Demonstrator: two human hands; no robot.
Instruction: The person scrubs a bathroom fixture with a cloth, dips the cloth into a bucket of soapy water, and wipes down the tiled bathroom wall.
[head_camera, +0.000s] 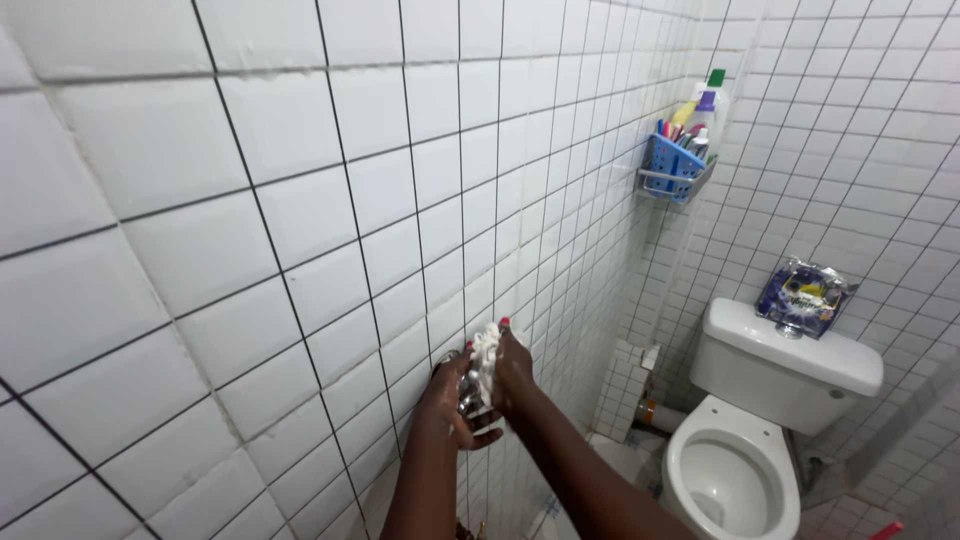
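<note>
My left hand (452, 400) is closed around a shiny metal fitting (468, 392) that sticks out of the white tiled wall (300, 200). My right hand (514, 372) presses a white cloth (485, 358) against that fitting, fingers wrapped over the cloth. Both hands meet low on the wall, at the centre bottom of the head view. The fitting is mostly hidden by my hands and the cloth.
A white toilet (735, 470) with its tank (790, 360) stands at the lower right, a blue packet (803, 296) on the tank lid. A blue plastic caddy (672, 166) with bottles and toothbrushes hangs in the far corner.
</note>
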